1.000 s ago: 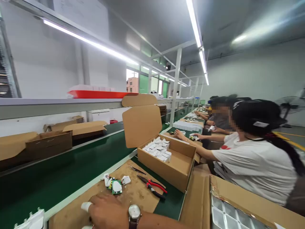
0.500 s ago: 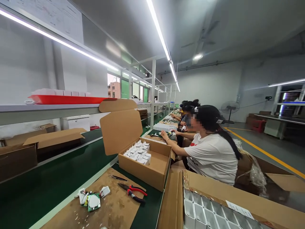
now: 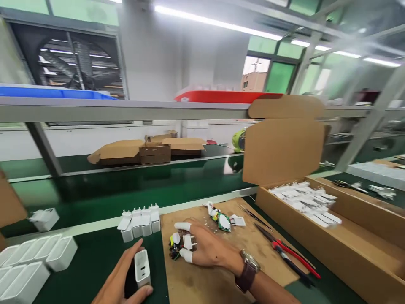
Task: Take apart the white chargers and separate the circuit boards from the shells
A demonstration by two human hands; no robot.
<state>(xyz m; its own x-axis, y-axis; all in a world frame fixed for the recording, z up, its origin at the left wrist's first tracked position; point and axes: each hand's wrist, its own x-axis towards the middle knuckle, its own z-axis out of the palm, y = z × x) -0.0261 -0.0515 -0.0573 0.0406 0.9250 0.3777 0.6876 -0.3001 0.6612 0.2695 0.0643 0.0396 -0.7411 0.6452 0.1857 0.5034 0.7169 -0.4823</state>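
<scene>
My left hand (image 3: 122, 276) grips a white charger housing (image 3: 142, 269) between thumb and fingers, low over the green bench. Two small slots show in the housing's end face. My right hand (image 3: 210, 249), with white finger cots on thumb and forefinger, is closed about a small charger circuit board (image 3: 175, 246) with a white plug end (image 3: 189, 242). It rests on the brown work sheet (image 3: 202, 283). Beyond that hand lies another green circuit board (image 3: 221, 219) with white parts attached. To its right are tweezers (image 3: 255, 216) and red-and-black pliers (image 3: 284, 251).
White open housings (image 3: 23, 276) stand in rows at left. Several assembled white chargers (image 3: 141, 223) stand in a row ahead of my left hand. A cardboard box (image 3: 316, 249) holding white plug parts is at right, lid raised. Behind runs a green belt (image 3: 177, 185) under a shelf (image 3: 142, 111).
The view has swung left, from the co-worker along the line to the bench in front of me. Both my hands have come into view, holding the housing and the circuit board.
</scene>
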